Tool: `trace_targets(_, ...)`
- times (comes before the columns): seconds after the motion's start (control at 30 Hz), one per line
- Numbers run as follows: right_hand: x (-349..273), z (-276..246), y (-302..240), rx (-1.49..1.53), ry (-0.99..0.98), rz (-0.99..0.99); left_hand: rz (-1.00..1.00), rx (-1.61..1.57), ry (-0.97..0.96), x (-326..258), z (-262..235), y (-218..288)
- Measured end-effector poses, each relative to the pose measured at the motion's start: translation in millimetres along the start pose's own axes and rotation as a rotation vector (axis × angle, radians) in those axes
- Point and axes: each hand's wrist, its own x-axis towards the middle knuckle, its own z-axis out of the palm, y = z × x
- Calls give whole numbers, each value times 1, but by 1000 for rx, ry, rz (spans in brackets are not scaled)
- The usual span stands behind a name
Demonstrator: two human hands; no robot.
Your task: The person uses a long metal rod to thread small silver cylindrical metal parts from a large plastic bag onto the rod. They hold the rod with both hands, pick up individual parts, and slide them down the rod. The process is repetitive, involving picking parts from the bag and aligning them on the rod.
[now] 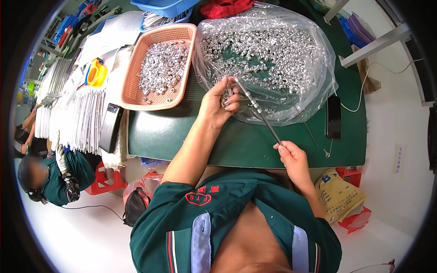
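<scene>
small metal sleeves, a thin rod, and much that the lens bends away

a green work table fills the middle of the view, its edges curving toward the dark fisheye rim, with pale floor beside it. to the left sit stacks of white paper, their far ends blurred and lost in the rim. a second person in a green shirt sits low at the left edge, partly cut off, a gloved hand raised.

on the table a big clear plastic bag lies open, heaped with small silver metal sleeves; glare on the film hides how deep the heap goes. beside it on the left, a pink plastic basket holds more of the same parts. a blue basket is cut off at the top. a black phone lies at the bag's right side, a white cable running off it, and another dark phone leans at the table's left edge.

the left hand is curled at the bag's near edge, cupping a few sleeves; how many cannot be told. the right hand pinches the lower end of a thin metal rod, fingers closed around it. the rod slants up to the left hand, with a few sleeves threaded near its upper end; its tip is hard to make out against the shiny heap.
</scene>
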Motion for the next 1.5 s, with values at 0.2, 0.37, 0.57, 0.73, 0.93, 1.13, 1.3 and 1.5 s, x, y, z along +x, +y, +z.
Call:
trace_targets(0.2,-2,-2,1,-18,0,-4,104,313,-111,5,-10,-1)
trace_targets(0.37,4,8,1,-135,138,-119,120,319,-40,5,-5,-17)
trace_targets(0.57,3,1,-3,-18,50,-13,-2,206,-10,3,-2,-6)
trace_targets(0.73,-2,-6,4,-55,33,-37,7,220,-55,3,-6,2)
trace_targets(0.93,-7,-17,-2,-29,15,66,-100,126,-187,5,-13,5)
trace_targets(1.13,-4,-28,-1,-155,13,-5,-214,192,-166,3,-8,4)
trace_targets(1.3,-1,-32,-16,-547,205,-318,-236,428,-130,4,-11,7)
trace_targets(1.5,3,-26,4,-126,32,-26,-177,432,-181,-2,2,-2)
